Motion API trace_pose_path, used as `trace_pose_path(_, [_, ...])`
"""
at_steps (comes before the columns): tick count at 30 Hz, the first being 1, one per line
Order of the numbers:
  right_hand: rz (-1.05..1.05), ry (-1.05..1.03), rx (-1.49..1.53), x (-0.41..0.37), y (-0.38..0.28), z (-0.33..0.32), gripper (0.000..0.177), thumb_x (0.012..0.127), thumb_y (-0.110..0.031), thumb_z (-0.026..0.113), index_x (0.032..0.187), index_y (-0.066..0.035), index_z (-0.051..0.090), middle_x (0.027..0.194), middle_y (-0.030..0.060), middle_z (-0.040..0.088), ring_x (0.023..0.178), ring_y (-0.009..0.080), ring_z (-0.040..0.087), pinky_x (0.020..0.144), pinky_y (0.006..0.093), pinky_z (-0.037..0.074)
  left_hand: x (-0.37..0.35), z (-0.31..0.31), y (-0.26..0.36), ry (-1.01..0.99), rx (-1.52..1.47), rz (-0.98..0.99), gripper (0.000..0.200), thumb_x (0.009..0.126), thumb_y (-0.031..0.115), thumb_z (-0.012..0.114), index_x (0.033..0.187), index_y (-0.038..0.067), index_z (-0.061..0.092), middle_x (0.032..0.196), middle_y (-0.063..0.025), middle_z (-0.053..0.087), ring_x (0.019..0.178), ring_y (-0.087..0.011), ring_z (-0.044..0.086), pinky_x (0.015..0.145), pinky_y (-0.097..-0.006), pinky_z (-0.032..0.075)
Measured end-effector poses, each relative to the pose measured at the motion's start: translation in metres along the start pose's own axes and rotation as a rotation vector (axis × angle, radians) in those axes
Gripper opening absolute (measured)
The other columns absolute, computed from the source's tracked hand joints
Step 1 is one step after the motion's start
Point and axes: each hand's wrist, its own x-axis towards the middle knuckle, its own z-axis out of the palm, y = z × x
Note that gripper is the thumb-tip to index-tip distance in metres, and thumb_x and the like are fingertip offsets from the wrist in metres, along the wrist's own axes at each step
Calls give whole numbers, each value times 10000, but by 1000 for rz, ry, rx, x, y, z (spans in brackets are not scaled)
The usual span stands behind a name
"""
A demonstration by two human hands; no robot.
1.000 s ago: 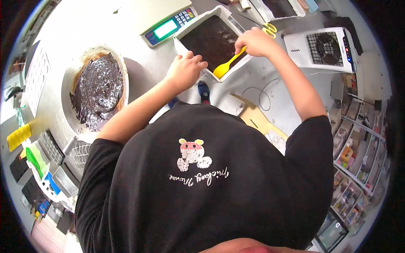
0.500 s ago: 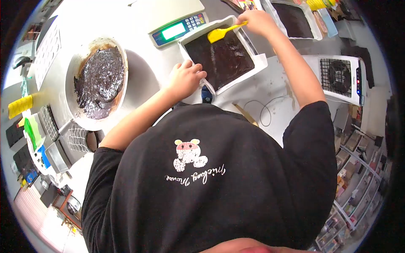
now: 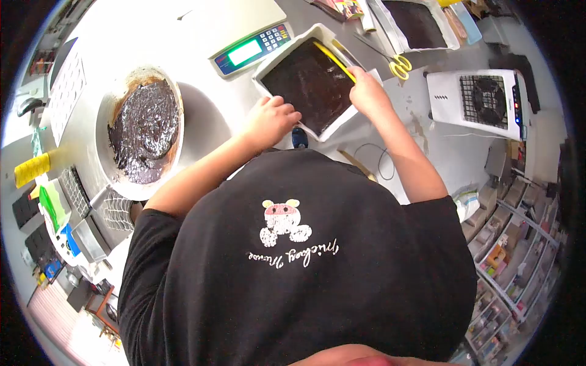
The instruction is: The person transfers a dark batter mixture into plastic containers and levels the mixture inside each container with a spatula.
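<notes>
A white-lined square pan (image 3: 267, 63) holds dark brown batter (image 3: 305, 82) spread flat. My left hand (image 3: 269, 121) grips the pan's near-left edge. My right hand (image 3: 368, 93) holds a yellow spatula (image 3: 333, 59) that lies along the pan's right side, its blade pointing away from me. A large metal bowl (image 3: 112, 100) with more dark batter sits to the left on the steel table.
A digital scale (image 3: 251, 45) stands behind the pan. Yellow-handled scissors (image 3: 398, 64) and a second filled pan (image 3: 417, 23) lie at the back right. A white machine with a grille (image 3: 476, 100) is at the right. Small tools clutter the left edge.
My right hand pulled back from the pan's far corner to its near right side, and the spatula now lies along the right edge. The left hand stayed on the pan.
</notes>
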Motion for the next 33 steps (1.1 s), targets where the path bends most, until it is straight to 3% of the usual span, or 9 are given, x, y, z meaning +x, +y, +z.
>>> trace_pose_path(7, [156, 152, 113, -67, -18, -1, 395, 775, -20, 449, 1167, -25, 499, 1026, 252, 600, 1006, 394, 562, 866, 450, 441, 38, 12, 41, -217, 29, 154, 132, 799, 171, 534, 911, 106, 561, 839, -54, 622, 820, -235, 633, 709, -367, 489])
trace_pose_path(9, [244, 281, 115, -79, -7, 9, 414, 781, -22, 447, 1194, -24, 480, 1035, 254, 598, 1016, 395, 559, 873, 453, 436, 54, 18, 50, -196, -5, 158, 143, 801, 161, 532, 928, 101, 555, 845, -64, 620, 812, -241, 638, 707, -381, 498])
trace_pose_path(15, [363, 283, 113, -76, -16, 30, 403, 798, -50, 445, 1196, 10, 461, 1057, 290, 579, 1017, 426, 554, 880, 466, 440, 61, -3, 67, -197, -184, 110, 195, 804, 116, 520, 990, 69, 557, 910, -119, 615, 849, -300, 629, 782, -430, 503])
trace_pose_path(20, [520, 314, 9, -33, -19, 44, 285, 826, -77, 424, 1065, 59, 495, 1007, 315, 585, 991, 425, 576, 876, 465, 460, 28, -32, 8, 216, -393, -72, 292, 764, 116, 601, 1056, 98, 590, 1047, -138, 578, 948, -333, 565, 861, -428, 448])
trace_pose_path(23, [521, 210, 45, -18, -32, 55, 287, 836, -85, 417, 1063, 74, 491, 1012, 304, 587, 979, 421, 584, 866, 470, 467, 24, -11, -21, 336, -415, -299, 366, 774, 215, 617, 1105, 74, 553, 1117, -182, 540, 1053, -365, 500, 956, -415, 391])
trace_pose_path(26, [406, 227, 61, -19, -57, 72, 270, 828, -82, 433, 1038, 78, 489, 970, 310, 584, 932, 427, 600, 828, 471, 485, 27, 9, -36, 82, -630, -675, 568, 829, 345, 587, 1242, -17, 443, 1205, -278, 488, 1158, -418, 450, 988, -428, 367])
trace_pose_path(30, [187, 178, 117, -37, -83, 82, 297, 819, -75, 439, 1070, 72, 500, 964, 313, 583, 910, 436, 596, 822, 484, 476, 28, 23, -34, 1, -766, -700, 587, 849, 369, 549, 1270, -21, 425, 1222, -287, 484, 1168, -412, 449, 991, -420, 366])
trace_pose_path(32, [169, 217, 141, -46, -82, 72, 302, 814, -68, 440, 1075, 64, 512, 953, 309, 588, 915, 431, 595, 824, 484, 474, 25, 25, -31, -15, -634, -607, 484, 894, 345, 530, 1249, 22, 469, 1084, -185, 582, 968, -265, 565, 870, -389, 448])
trace_pose_path(33, [144, 254, 164, -49, -80, 64, 308, 809, -62, 441, 1080, 57, 525, 943, 305, 592, 920, 426, 595, 827, 483, 472, 26, 25, -32, -17, -634, -605, 484, 894, 345, 530, 1249, 22, 469, 1084, -185, 582, 968, -265, 565, 870, -389, 448])
